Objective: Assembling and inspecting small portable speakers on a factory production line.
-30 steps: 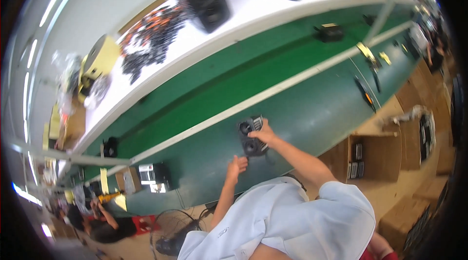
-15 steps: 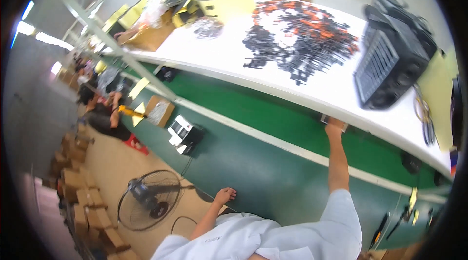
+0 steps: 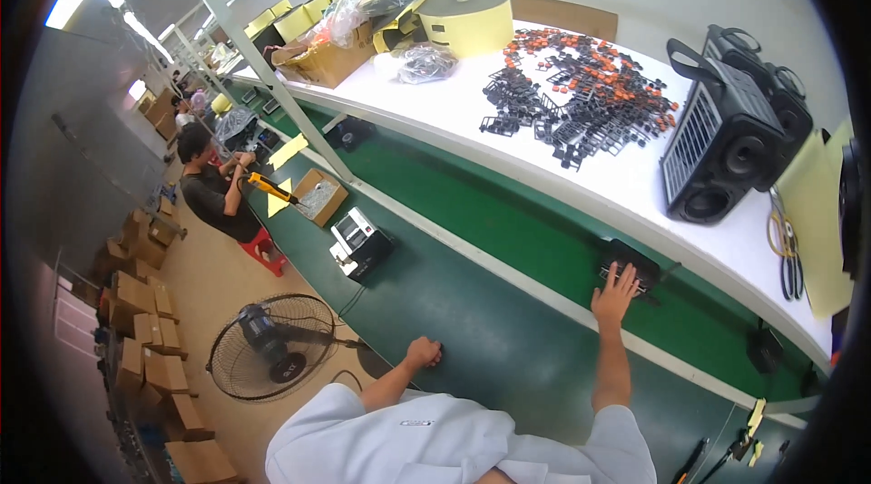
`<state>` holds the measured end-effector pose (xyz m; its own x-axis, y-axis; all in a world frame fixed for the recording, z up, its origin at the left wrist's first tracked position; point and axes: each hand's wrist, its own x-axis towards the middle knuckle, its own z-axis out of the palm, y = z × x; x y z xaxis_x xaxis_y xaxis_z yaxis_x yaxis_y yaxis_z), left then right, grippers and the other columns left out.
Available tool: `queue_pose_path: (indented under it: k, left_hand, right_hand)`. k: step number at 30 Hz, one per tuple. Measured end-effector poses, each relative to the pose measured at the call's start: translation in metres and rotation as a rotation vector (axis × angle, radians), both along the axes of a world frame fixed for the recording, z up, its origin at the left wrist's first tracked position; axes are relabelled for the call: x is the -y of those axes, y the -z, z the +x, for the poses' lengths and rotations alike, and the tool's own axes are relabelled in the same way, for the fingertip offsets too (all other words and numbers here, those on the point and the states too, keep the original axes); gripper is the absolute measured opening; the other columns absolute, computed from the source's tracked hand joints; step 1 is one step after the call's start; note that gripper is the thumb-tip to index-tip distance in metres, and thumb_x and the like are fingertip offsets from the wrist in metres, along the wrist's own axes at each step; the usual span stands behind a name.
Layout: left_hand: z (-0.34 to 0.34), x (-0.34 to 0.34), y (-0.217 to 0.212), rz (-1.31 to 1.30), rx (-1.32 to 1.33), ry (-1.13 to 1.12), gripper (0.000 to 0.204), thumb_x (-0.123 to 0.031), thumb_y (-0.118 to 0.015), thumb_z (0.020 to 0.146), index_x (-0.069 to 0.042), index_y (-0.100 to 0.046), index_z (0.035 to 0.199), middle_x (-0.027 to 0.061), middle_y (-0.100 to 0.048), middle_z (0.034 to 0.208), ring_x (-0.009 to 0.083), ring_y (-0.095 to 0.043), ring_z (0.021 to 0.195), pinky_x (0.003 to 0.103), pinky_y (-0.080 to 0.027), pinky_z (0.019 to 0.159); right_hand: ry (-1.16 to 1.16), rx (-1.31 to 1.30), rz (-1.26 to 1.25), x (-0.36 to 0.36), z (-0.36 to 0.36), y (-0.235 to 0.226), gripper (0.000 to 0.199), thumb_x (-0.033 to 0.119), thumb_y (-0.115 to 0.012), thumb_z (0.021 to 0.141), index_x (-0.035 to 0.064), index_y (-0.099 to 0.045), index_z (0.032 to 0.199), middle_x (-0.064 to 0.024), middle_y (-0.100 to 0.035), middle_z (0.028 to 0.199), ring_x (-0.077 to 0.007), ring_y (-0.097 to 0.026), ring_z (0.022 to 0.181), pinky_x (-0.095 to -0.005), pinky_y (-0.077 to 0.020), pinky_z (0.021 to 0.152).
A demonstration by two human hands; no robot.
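My right hand [image 3: 616,295] reaches over the green belt below the white shelf. Its fingers are spread and touch the near side of a black boxy device [image 3: 634,259], which lies on the belt partly under the shelf edge. The fingers and the back of the hand cover part of that device, so its kind cannot be made out. At the near edge of the dark green workbench [image 3: 508,330] rests my left hand [image 3: 424,352], its fingers curled in, with nothing seen in it.
On the white shelf lie many black and orange plastic parts [image 3: 581,89], black speakers [image 3: 726,144] and scissors [image 3: 786,253]. A black-and-white machine [image 3: 359,244] and an open carton [image 3: 319,198] stand on the bench. Left are a floor fan [image 3: 277,348] and a seated co-worker [image 3: 213,185].
My right hand has come out from the shelf edge, its fingers now spread against the black device, which shows more fully. My left hand stays on the bench edge. The view has shifted.
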<state>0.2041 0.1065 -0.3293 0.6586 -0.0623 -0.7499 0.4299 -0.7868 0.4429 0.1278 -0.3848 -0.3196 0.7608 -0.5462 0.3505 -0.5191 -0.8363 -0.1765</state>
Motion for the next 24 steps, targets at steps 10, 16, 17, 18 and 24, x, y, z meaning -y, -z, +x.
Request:
queue_pose_path:
  k: [10,16,17,18,24]
  left_hand:
    - [0.006,0.003,0.01,-0.087,-0.038,0.177,0.033,-0.029,-0.052,0.089,-0.004,-0.072,0.081,0.0072,-0.073,0.073,0.0198,-0.069,0.059,0.035,-0.056,0.054]
    - [-0.001,-0.007,0.013,-0.112,0.04,0.282,0.033,-0.029,-0.051,0.09,-0.005,-0.071,0.081,0.0071,-0.072,0.073,0.0187,-0.069,0.059,0.034,-0.056,0.054]
    - [0.0,-0.005,0.012,-0.106,0.038,0.308,0.034,-0.029,-0.05,0.09,-0.004,-0.07,0.081,0.0072,-0.072,0.072,0.0185,-0.069,0.058,0.033,-0.056,0.054]
    - [-0.001,-0.008,0.012,-0.106,0.025,0.347,0.034,-0.029,-0.05,0.09,-0.004,-0.07,0.081,0.0072,-0.072,0.072,0.0185,-0.069,0.058,0.033,-0.056,0.054]
    - [0.001,-0.013,0.023,-0.041,0.241,0.387,0.037,-0.03,-0.048,0.092,-0.002,-0.069,0.08,0.0083,-0.07,0.063,0.0202,-0.068,0.052,0.034,-0.056,0.053]
  right_hand:
    - [0.14,0.302,0.135,-0.04,-0.059,-0.026,0.072,0.021,-0.07,0.084,-0.0005,-0.038,0.145,-0.035,-0.038,0.144,-0.0518,-0.035,0.135,-0.0569,-0.029,0.114]
    - [0.5,0.079,0.368,-0.219,-0.203,0.043,0.073,0.02,-0.067,0.084,-0.0032,-0.036,0.146,-0.0328,-0.03,0.152,-0.0501,-0.028,0.142,-0.0552,-0.0248,0.117]
    - [0.567,-0.012,0.374,-0.24,-0.221,0.052,0.075,0.021,-0.067,0.083,-0.0025,-0.035,0.147,-0.0306,-0.028,0.155,-0.0489,-0.026,0.143,-0.0554,-0.024,0.117]
    - [0.608,-0.015,0.375,-0.251,-0.227,0.05,0.075,0.021,-0.067,0.083,-0.0025,-0.035,0.147,-0.0306,-0.028,0.155,-0.0489,-0.026,0.143,-0.0554,-0.024,0.117]
    - [0.442,-0.023,0.557,-0.265,-0.237,0.032,0.072,0.025,-0.063,0.087,0.0072,-0.035,0.151,-0.0222,-0.024,0.16,-0.041,-0.023,0.148,-0.0549,-0.0213,0.119]
